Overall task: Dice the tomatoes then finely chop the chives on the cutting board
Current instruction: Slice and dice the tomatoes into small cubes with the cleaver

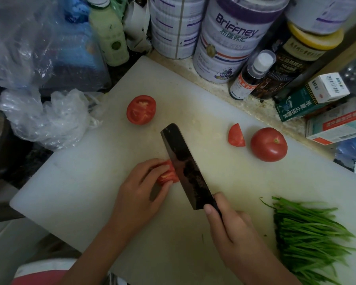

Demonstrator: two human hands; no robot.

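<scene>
A tomato piece [168, 175] is pinned on the white cutting board [90, 192] near its middle by the left hand [138, 194], whose grip is curled onto the piece from the 8 o'clock side. A dark cleaver [185, 165] is set against the piece's 3 o'clock side, its tip aimed at 11 o'clock. The handle is enclosed by the right hand [230, 229], the grip clamped around it.

A tomato half [141, 110] is laid cut face up at 11 o'clock. A wedge [236, 135] and a whole tomato [268, 144] are placed just beside each other at 2 o'clock, near the board's far edge. Chives [308, 233] are spread at 4 o'clock.

Bare board is left at 8 o'clock and between cleaver and wedge. The far edge is crowded by tins [226, 44], a small bottle [251, 75] and boxes [312, 95] on the table; a crumpled plastic bag [47, 120] is pressed against the 10 o'clock edge.
</scene>
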